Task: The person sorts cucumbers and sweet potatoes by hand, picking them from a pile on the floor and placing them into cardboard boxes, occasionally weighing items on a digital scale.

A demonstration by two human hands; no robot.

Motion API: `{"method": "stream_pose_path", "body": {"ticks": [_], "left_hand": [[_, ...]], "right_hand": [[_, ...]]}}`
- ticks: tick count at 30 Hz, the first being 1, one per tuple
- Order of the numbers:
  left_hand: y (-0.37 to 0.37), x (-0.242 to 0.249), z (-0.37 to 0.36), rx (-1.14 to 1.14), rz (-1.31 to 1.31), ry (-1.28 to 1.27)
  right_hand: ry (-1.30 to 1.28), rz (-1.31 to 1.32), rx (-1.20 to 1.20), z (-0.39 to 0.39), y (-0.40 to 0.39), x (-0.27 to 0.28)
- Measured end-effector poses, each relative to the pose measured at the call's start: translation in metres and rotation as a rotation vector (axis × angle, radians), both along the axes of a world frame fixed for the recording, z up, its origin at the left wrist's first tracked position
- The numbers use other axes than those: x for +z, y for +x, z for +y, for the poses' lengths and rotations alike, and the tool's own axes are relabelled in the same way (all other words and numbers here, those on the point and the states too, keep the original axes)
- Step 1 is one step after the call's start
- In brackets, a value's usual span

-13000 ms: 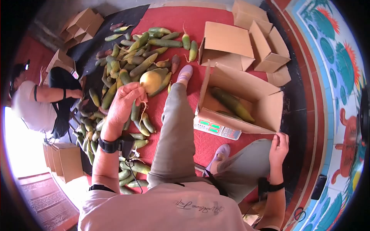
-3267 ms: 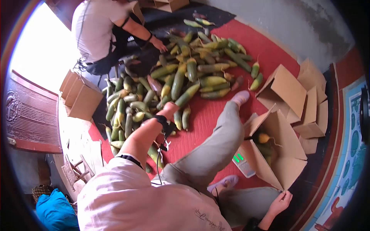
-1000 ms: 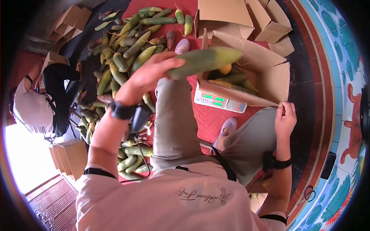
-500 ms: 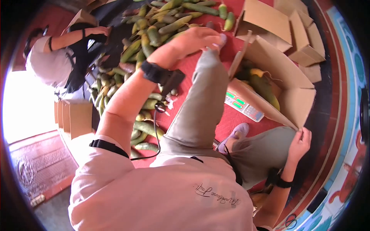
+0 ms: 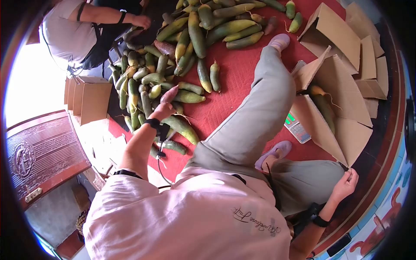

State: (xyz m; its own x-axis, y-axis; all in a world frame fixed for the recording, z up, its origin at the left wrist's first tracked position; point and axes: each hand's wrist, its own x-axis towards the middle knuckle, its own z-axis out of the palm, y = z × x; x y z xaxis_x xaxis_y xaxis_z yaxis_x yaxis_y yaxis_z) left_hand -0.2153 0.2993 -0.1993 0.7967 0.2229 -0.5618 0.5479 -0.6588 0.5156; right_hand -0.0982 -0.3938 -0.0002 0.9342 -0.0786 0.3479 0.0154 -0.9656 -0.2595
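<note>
My left hand [image 5: 162, 112] is closed around the lower end of a pinkish-red radish [image 5: 170, 94] at the edge of a vegetable pile. Long green radishes [image 5: 181, 96], some yellowish with thin root tails, lie around it. On the right, my right hand [image 5: 346, 185] has its fingers curled together at the near corner of an open cardboard box [image 5: 323, 130]; the fingertips seem to pinch that corner. Inside the box, a green radish [image 5: 324, 110] and a yellow-orange end show. The box hides part of a digital scale [image 5: 298, 131] with green digits.
A red mat [image 5: 229, 102] lies under the pile and my legs. More cardboard boxes [image 5: 340, 37] stand at the upper right, and another carton [image 5: 93, 99] at the left. Another person's hand [image 5: 141, 21] is beside the pile's upper left. A carved wooden panel [image 5: 47, 151] stands at left.
My left hand has moved from beside my raised knee and foot down-left to the pile and taken hold of the pinkish-red radish. My right hand stays at the box corner. The view has shifted.
</note>
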Motion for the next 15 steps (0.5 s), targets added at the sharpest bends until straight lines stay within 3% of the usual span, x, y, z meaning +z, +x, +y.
{"method": "stream_pose_path", "body": {"ticks": [1,5,7,11,15], "left_hand": [[-0.005,0.008,0.003,-0.058,0.525,0.181],[-0.029,-0.017,0.013,0.126,0.449,0.321],[-0.029,-0.025,0.012,0.223,0.131,0.579],[-0.003,-0.037,0.024,0.304,0.223,0.557],[0.008,-0.080,0.044,0.185,0.310,0.541]], "right_hand": [[-0.010,-0.010,0.004,-0.001,0.000,-0.002],[0.012,-0.004,0.007,0.001,0.002,-0.002],[0.002,0.021,-0.034,0.003,0.001,-0.001],[-0.023,0.035,-0.045,0.002,0.001,0.000],[-0.018,0.022,-0.012,0.000,-0.001,-0.001]]}}
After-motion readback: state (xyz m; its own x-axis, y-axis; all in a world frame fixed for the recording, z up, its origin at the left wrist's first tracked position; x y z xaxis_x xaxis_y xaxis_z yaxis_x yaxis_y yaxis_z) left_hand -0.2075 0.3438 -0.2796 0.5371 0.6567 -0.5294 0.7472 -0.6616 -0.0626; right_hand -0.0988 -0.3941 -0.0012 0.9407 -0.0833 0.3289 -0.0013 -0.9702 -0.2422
